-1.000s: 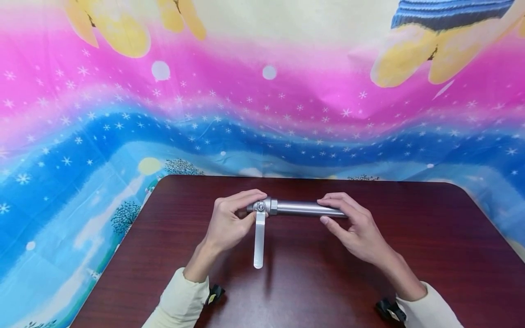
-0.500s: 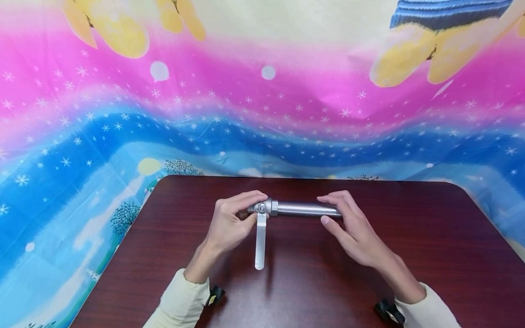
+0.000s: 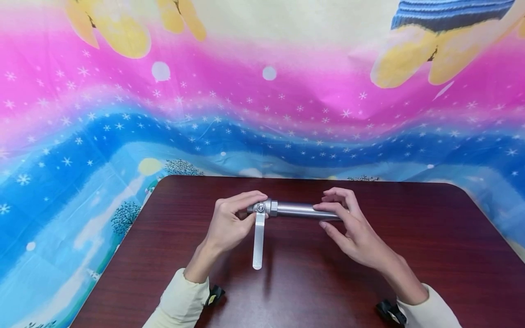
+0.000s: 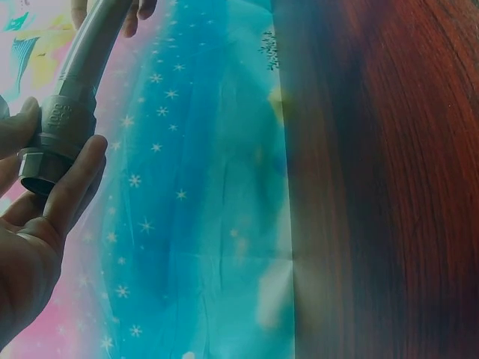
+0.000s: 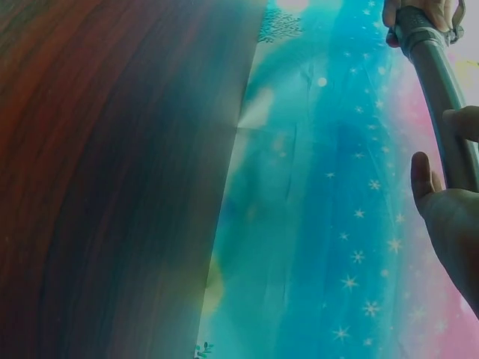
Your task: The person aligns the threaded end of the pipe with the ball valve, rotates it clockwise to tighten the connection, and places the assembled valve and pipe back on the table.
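Note:
My left hand (image 3: pixel 229 225) holds a steel ball valve (image 3: pixel 268 206) between thumb and fingers, above the table. Its long flat lever (image 3: pixel 259 241) points toward me. A smooth metal pipe (image 3: pixel 293 209) extends rightward from the valve's hex end. Near the far end of the pipe is my right hand (image 3: pixel 362 241), index fingertip on top and thumb at the near side. The other fingers of that hand are spread away behind the pipe. In the left wrist view the valve's open threadless-looking end (image 4: pixel 43 179) faces the camera, and raised lettering shows on the body.
A dark reddish-brown wooden table (image 3: pixel 303 282) with rounded back corners lies below both hands. Behind it hangs a pink and blue cloth (image 3: pixel 246 100) printed with snowflakes. Black straps (image 3: pixel 215 295) sit at both wrists, by the light sleeves.
The right hand's fingers have shifted on the pipe: the index finger has come down onto it while the other fingers have lifted and spread. The left hand and valve stay almost still.

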Demonstrator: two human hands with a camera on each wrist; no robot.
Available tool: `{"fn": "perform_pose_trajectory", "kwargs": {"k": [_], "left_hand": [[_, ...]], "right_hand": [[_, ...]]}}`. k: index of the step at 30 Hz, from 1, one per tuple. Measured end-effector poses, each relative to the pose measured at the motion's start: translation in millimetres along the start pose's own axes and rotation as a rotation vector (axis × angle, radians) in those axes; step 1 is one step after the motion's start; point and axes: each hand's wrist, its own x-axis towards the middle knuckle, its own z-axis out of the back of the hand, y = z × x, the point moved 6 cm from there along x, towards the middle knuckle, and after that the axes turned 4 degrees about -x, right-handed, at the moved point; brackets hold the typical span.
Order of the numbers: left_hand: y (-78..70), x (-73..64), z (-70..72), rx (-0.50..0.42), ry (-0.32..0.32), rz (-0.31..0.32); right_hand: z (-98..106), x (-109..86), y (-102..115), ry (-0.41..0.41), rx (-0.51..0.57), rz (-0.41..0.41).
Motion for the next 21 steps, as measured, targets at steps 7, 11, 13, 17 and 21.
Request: {"fn": "perform_pose_trajectory", "kwargs": {"k": [7, 11, 13, 17, 21], "left_hand": [[0.1, 0.4, 0.7, 0.027, -0.001, -0.015], [-0.3, 1.0, 0.5, 0.033, -0.001, -0.026], [-0.2, 1.1, 0.5, 0.030, -0.002, -0.030], [-0.5, 1.4, 0.3, 0.028, -0.002, -0.035], [-1.3, 1.5, 0.4, 0.032, -0.003, -0.031]], "right_hand": [[1.1, 0.0, -1.0, 0.016, -0.008, 0.012], [1.8, 0.0, -2.2, 0.025, -0.002, -0.016], [1.7, -0.1, -3.2, 0.028, 0.003, -0.035], [1.2, -0.2, -4.4, 0.026, -0.001, -0.049], [1.3, 0.2, -4.8, 0.013, -0.003, -0.050]]}}
